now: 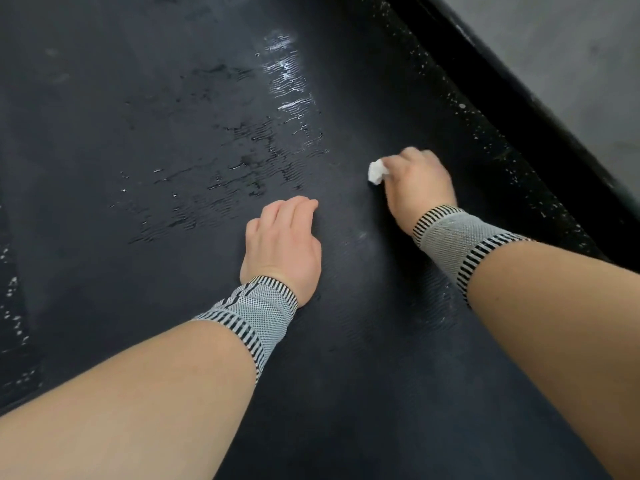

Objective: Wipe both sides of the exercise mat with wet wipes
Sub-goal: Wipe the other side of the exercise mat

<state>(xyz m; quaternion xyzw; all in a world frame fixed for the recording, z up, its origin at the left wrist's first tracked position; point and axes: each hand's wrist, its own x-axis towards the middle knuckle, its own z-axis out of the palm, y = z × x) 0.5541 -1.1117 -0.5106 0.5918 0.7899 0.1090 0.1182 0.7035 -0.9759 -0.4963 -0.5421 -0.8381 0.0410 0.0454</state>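
- Down in the head view, my right hand [417,178] is curled around a crumpled white wet wipe [377,172], pinching it so that only a small wad pokes out on the thumb side.
- That wad touches the black exercise mat [173,98], and my right knuckles sit just above the surface.
- My left hand [282,239] lies on the mat palm down, fingers together and bent slightly at the knuckles, holding nothing; the fingertips press on the mat.
- Both hands are well apart from each other, the right one farther ahead and nearer the mat's right edge.
- Each wrist wears a grey knitted wrist band [254,313] with black-and-white striped borders.
- The mat fills nearly the whole view beneath my arms; its long axis runs away from me, slanting from lower left up toward the upper right, parallel to its right edge.
- Wet streaks [284,74] glint on the ribbed surface ahead of my left hand and to the left of the wipe.
- White specks dot the mat's right margin, beside a black strip [512,109] and grey floor [571,46] beyond it.
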